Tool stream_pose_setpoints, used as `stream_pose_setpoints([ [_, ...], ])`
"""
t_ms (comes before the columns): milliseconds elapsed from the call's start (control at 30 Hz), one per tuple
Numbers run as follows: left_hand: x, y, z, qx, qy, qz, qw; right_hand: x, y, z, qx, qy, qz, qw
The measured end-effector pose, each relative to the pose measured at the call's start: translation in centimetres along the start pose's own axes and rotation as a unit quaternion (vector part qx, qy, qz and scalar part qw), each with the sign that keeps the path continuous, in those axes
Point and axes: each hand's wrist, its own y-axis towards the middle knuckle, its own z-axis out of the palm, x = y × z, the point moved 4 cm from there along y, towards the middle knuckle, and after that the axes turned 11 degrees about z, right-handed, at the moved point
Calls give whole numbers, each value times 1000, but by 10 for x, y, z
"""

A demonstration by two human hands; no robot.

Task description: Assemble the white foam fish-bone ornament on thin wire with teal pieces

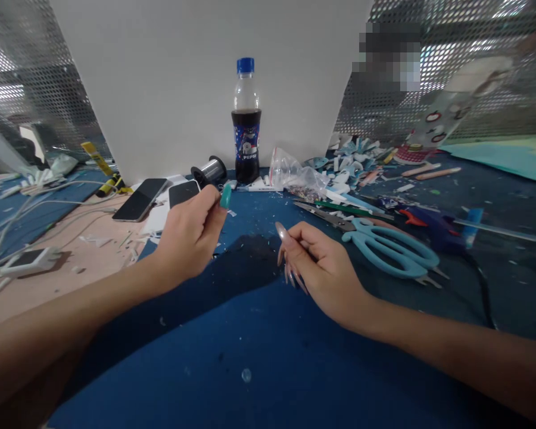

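My left hand is raised over the blue table, its fingers closed in a pinch. A small teal-green rounded piece sticks out at the fingertips; its exact kind is too small to tell. To the right, my right hand, with long shiny nails, has thumb and forefinger pressed together and the other fingers curled. Whatever it may pinch is hidden or too fine to see. Light-blue-handled scissors lie just beyond the right hand. Behind my left hand are a dark phone and a spool of thin wire or thread.
A Pepsi bottle stands before a white panel. Right of it are a clear plastic bag, heaped scraps and a dark blue glue gun with a black cord. White cables run along the left.
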Motion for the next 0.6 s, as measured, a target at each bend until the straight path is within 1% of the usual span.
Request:
stream_pose_setpoints([
  [67,4,8,2,99,102,-8,990,0,1,-1,-2,4,4,1000],
  [167,11,8,15,243,212,6,946,1,1,-1,-2,5,2,1000],
  [200,13,5,20,280,232,18,931,2,1,0,2,8,6,1000],
  [267,17,-1,32,334,249,40,908,1,2,0,9,20,16,1000],
  [367,20,-7,42,380,248,66,889,-1,3,1,19,50,38,998],
  [433,20,-8,45,394,245,83,882,-3,6,2,21,78,58,995],
  [500,19,-8,45,397,237,100,881,-4,8,2,18,106,74,991],
  [600,18,-8,44,375,217,126,892,-5,10,3,11,140,83,987],
])
